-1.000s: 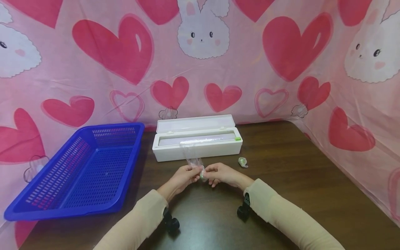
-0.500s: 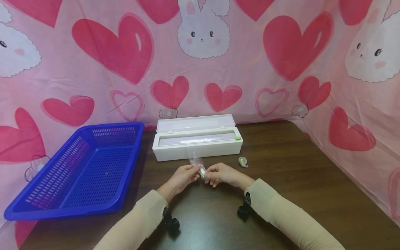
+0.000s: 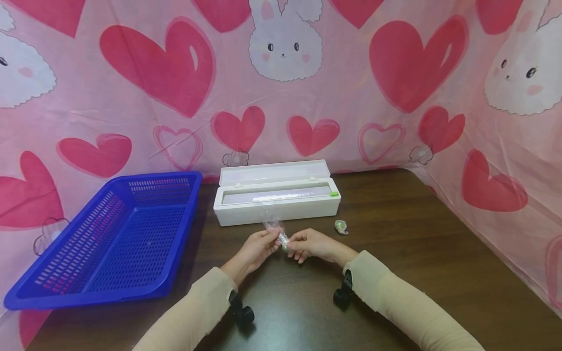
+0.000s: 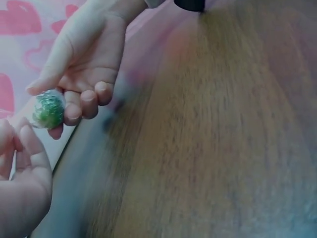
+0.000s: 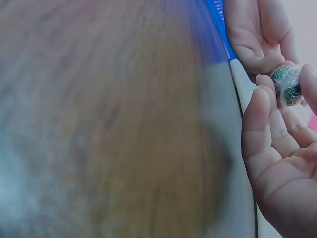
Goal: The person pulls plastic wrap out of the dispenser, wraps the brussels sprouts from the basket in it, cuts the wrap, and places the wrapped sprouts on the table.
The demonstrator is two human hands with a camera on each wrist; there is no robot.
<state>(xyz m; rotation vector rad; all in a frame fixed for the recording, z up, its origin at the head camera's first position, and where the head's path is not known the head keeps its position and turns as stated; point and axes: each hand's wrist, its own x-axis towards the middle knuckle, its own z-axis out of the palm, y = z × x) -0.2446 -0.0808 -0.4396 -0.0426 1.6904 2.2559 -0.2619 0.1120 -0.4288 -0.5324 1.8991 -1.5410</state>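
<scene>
Between my hands is a small round green piece wrapped in clear plastic film (image 4: pixel 49 110). My right hand (image 3: pixel 317 245) pinches the wrapped piece between thumb and fingers, as the right wrist view also shows. My left hand (image 3: pixel 258 249) grips the gathered film on the other side of it. A loose end of film (image 3: pixel 270 217) sticks up past the left fingers toward the box. To the right of my right hand, a second green piece in film (image 3: pixel 340 226) lies on the table.
Behind the hands stands a white plastic wrap dispenser box (image 3: pixel 276 212), its lid (image 3: pixel 274 173) raised and a green slider (image 3: pixel 334 193) at its right end. A blue plastic basket (image 3: pixel 183 243) takes up the table's left side. A pink heart-patterned cloth (image 3: pixel 351 92) hangs behind the table (image 3: pixel 395 253).
My left fingers have shifted slightly along the film, away from the green piece, and the film's loose end has changed shape. The right hand stays nearly where it was.
</scene>
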